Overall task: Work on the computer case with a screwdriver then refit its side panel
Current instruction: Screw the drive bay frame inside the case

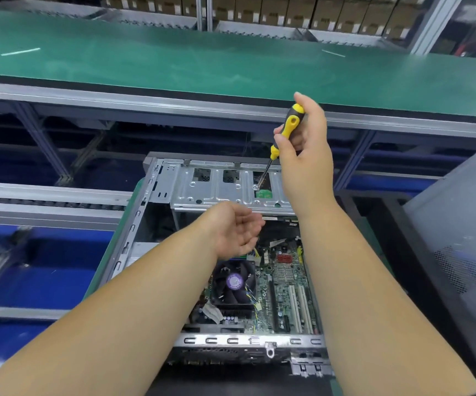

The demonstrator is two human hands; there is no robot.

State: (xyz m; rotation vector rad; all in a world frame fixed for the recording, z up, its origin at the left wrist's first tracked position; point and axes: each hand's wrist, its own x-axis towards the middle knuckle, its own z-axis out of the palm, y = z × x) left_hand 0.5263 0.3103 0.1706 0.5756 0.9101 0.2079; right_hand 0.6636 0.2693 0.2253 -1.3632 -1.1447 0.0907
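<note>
Gripping the screwdriver (287,130) by its yellow-and-black handle, the right hand (305,144) sits at centre right of the frame, fingers curled round the grip and the thumb laid along it. The thin shaft slants down and left, its tip resting on or just above a screw (255,187) in the silver drive cage (225,190); which of the two is too fine to tell. The left hand (235,231) hovers palm-up below the cage, fingers loosely bent and holding nothing.

The computer case (145,221) lies open in the lower middle of the frame, with the fan (235,281) and motherboard (285,284) exposed. A grey perforated sheet at the right edge is probably the side panel (459,232), propped just beside the case.

That panel looks like thin sheet steel: light but broad, likely to flex and rattle, with edges that may be sharp. It is best taken by two opposite long edges, kept flat, and slid along the case rails. The screwdriver is stiff and easy to hold; the small screw is what could slip away. The board below is fragile, so a dropped tool should be avoided.
</note>
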